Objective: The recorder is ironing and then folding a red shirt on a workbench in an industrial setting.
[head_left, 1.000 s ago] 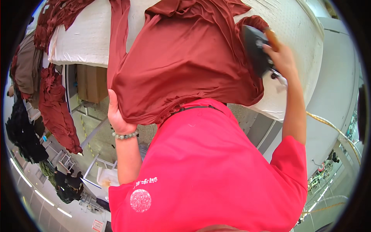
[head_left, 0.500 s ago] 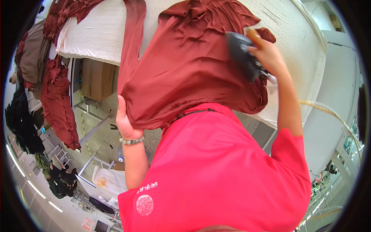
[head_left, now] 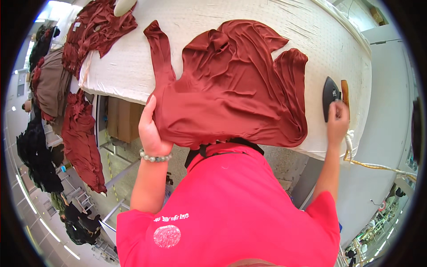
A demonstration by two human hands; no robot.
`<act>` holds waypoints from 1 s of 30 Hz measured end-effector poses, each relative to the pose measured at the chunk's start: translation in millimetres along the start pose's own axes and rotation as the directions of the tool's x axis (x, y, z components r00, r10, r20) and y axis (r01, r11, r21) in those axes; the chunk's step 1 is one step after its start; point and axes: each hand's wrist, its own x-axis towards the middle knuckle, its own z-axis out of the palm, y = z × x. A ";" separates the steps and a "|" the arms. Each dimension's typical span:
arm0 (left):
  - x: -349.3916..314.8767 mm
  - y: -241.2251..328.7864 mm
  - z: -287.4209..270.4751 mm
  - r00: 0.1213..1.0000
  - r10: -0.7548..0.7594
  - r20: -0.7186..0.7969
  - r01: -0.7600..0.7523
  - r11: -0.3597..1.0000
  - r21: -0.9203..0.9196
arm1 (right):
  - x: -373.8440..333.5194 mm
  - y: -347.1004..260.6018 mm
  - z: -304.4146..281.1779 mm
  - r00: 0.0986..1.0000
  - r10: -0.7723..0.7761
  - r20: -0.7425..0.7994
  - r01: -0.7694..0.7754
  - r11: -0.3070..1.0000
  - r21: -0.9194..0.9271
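A dark red satin blouse lies over the padded white ironing table, its lower edge reaching my waist. At its left corner my left hand grips the fabric, thumb up along the edge and the other fingers partly hidden. One sleeve stretches away beside it; the other lies folded on the right. To the right of the blouse, a black iron with a brown handle rests on the table cover. My right hand is at the iron's rear, its fingers loosely curled, off the main length of the handle.
More dark red garments are heaped at the table's far left, and another hangs below. Brown cloth and black clothes hang farther left. A cardboard box sits under the table. The iron's cord runs off right.
The iron has left the blouse and now rests on the table to its right. My right hand has moved down and loosened from the handle. The blouse lies flatter, its left sleeve shifted.
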 end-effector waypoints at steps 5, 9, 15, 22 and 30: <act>12.9 23.8 25.4 0.990 0.030 0.141 -0.026 0.999 -0.033 | -178.5 -37.2 55.7 0.325 0.196 0.925 -0.823 0.540 0.175; -9.4 49.0 3.8 0.991 -0.005 0.137 0.024 0.989 -0.143 | -191.1 -101.8 114.4 0.401 -0.071 0.913 -0.909 -0.154 0.388; -94.4 166.4 -148.4 0.952 0.292 -0.087 -0.305 0.910 -0.280 | -150.4 -226.2 163.7 0.507 -0.124 0.853 -0.856 -0.188 0.482; -317.9 238.7 -346.0 0.503 0.681 -0.532 -0.839 0.533 -0.111 | -226.0 -436.1 205.0 0.288 -0.424 0.859 -0.619 0.602 0.505; -425.1 174.1 -456.6 0.134 0.579 -0.804 -0.955 0.292 0.051 | -315.1 -632.8 266.1 0.049 -0.585 0.809 -0.562 0.654 0.507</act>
